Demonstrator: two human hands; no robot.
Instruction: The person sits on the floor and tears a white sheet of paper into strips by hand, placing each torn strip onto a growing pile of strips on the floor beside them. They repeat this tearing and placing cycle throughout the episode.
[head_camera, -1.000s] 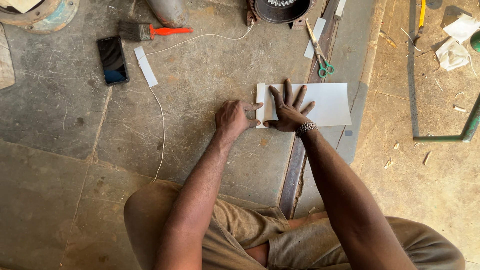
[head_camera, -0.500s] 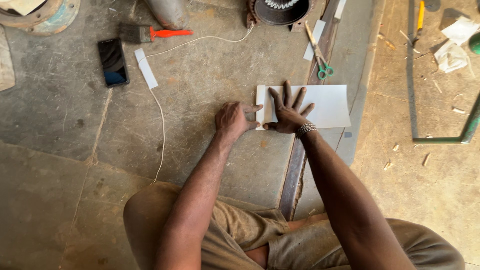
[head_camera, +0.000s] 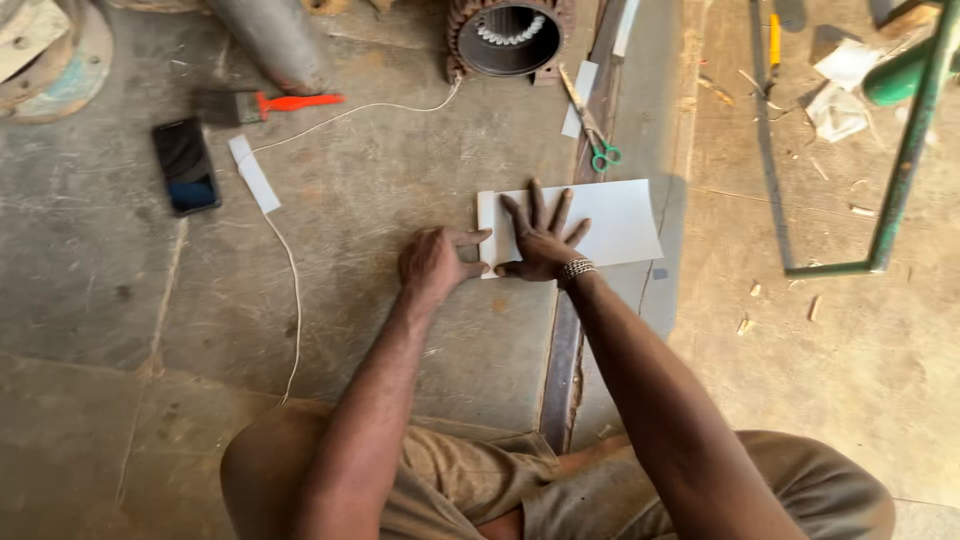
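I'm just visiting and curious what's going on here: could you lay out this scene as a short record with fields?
Setting: person seated on a concrete floor, seen from above
Left hand: fingertips at the folded left edge of a white paper sheet
Right hand: spread flat on the sheet, pressing it down; beaded bracelet at the wrist
Beyond the sheet: green-handled scissors, motor stator
Left side: dark phone, brush with an orange handle, white paper strip, white cord
Right side: green metal frame
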